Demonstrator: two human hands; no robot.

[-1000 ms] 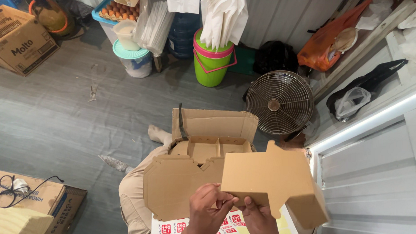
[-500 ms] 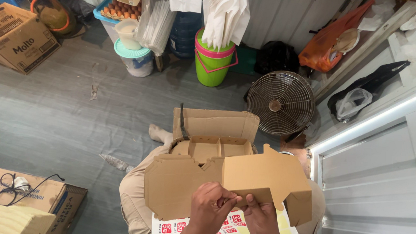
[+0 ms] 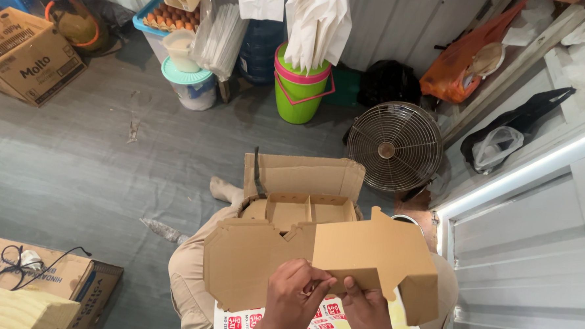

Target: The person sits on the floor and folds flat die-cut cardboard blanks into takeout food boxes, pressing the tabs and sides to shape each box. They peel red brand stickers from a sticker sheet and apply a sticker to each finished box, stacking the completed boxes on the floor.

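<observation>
Left of the flat brown die-cut cardboard box blank, a brown cardboard carton with black cables on top sits on the grey floor. The blank itself is held up over the person's lap, partly folded, its right panel bent down at the corner. The left hand grips its lower edge, fingers curled closed over the front face. Touching it, the right hand pinches the same edge, thumb on the front. Just beyond the blank stands an open brown cardboard box with dividers. Farther beyond are a green plastic bucket with a pink rim and, to the right, a round dark wire fan.
</observation>
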